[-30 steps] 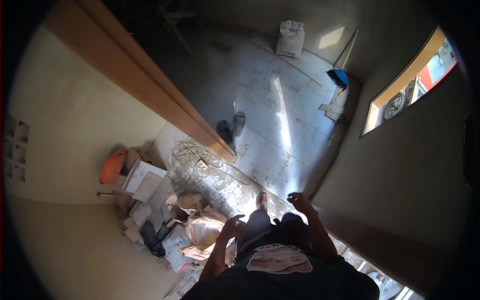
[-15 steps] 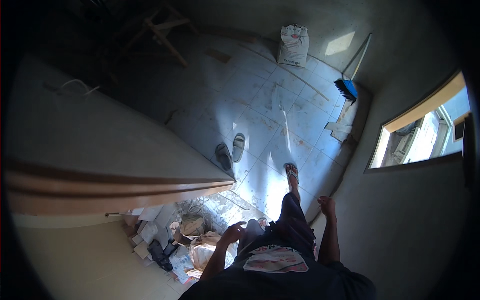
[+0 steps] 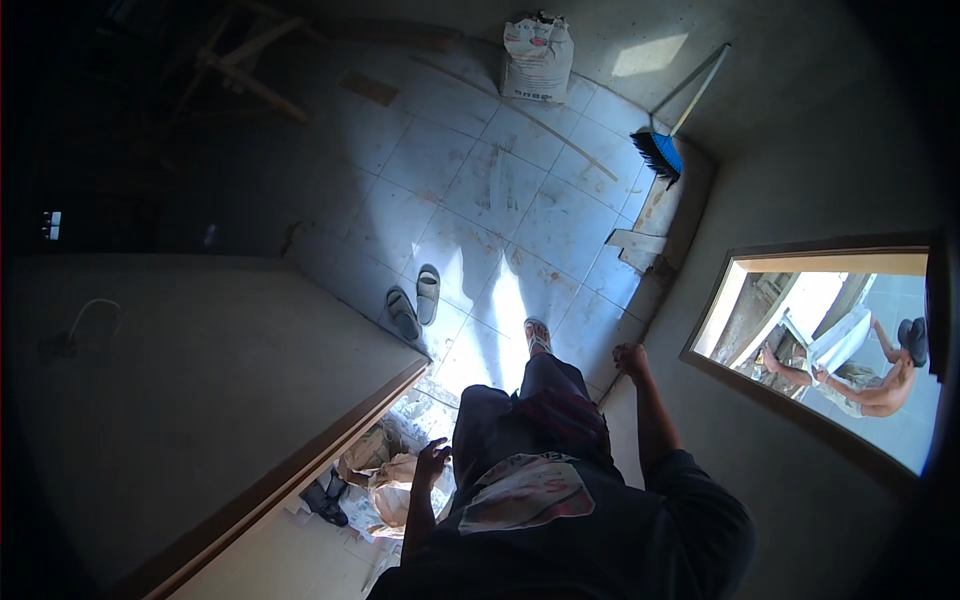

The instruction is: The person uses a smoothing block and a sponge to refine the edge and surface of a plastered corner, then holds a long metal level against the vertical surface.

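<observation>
Reference: twelve o'clock is straight ahead of the wearer, as viewed from where I stand in the room.

Left hand (image 3: 433, 463): at ten o'clock, beside the thigh. The fingers bend loosely; the grip is narrow, with nothing visible in it. The nearest thing is a crumpled tan paper sack (image 3: 393, 492), at nine o'clock on the floor (image 3: 440, 160) past the end of the partition (image 3: 200, 350), apart from the fingers.

Right hand (image 3: 631, 361): at one o'clock, raised near the right-hand wall (image 3: 705, 420). The fingers curl inward and hide the palm; I cannot tell whether the grip holds anything. Both arms stand off the trunk, probably for balance, since one sandalled foot (image 3: 538, 336) is set forward.

Surroundings: a pair of grey slippers (image 3: 428, 295) lies at eleven o'clock near the partition's end, presumably parked beside the walking line. A white sack (image 3: 538, 65) stands upright by the far wall at twelve o'clock, likely for support. Toward one o'clock, a blue-headed broom (image 3: 660, 155) leans in the corner, head down, probably to save floor space. At two o'clock, through the window opening (image 3: 740, 262), a co-worker (image 3: 888, 390) holds a white panel (image 3: 842, 342), tilted.
</observation>
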A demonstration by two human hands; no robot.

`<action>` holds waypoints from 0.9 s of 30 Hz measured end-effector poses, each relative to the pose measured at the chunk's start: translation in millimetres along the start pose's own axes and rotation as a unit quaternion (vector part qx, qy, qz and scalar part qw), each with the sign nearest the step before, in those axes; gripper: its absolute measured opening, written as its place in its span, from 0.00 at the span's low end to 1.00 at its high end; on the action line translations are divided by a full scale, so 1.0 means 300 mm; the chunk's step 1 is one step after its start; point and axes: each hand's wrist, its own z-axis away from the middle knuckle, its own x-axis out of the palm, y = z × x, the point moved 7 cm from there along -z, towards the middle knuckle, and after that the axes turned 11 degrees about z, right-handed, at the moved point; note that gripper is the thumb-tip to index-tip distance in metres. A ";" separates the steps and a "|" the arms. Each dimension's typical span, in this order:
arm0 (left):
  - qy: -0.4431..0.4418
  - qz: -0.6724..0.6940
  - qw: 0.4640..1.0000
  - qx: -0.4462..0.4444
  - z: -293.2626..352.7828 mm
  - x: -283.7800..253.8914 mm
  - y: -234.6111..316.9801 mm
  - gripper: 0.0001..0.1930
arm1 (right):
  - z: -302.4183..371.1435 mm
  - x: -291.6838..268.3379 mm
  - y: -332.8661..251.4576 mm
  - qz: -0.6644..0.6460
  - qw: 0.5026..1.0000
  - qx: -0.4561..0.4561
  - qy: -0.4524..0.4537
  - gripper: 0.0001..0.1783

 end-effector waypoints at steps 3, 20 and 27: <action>0.037 0.008 0.998 -0.056 0.016 0.003 -0.043 0.20 | -0.063 -0.021 -0.057 0.014 1.000 -0.004 0.006 0.10; 0.036 0.060 0.994 -0.084 -0.313 0.000 0.108 0.21 | -0.573 0.050 -0.610 0.299 0.944 -0.134 -0.048 0.19; 0.061 0.052 0.996 -0.035 -0.439 0.089 0.479 0.17 | -1.107 -0.098 -0.758 0.258 0.959 -0.116 -0.011 0.15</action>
